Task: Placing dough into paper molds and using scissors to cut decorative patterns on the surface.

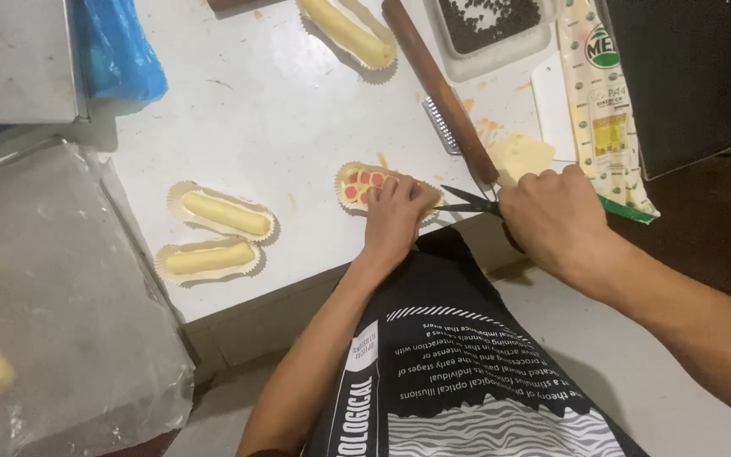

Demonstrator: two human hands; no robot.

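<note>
Black scissors [467, 201] sit clamped in the right hand [556, 218], blades open beside the paper-cased dough [364, 184] at the table edge. Left hand [395, 216] presses flat on that pastry; 1 long green-and-white packet [607, 118] lies to the right.

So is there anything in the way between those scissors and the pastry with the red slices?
Nothing visible. The right hand holds the scissors, whose blades point at the sausage-topped pastry. The left hand rests on the pastry's near end, beside the blade tips, not across them.
</note>
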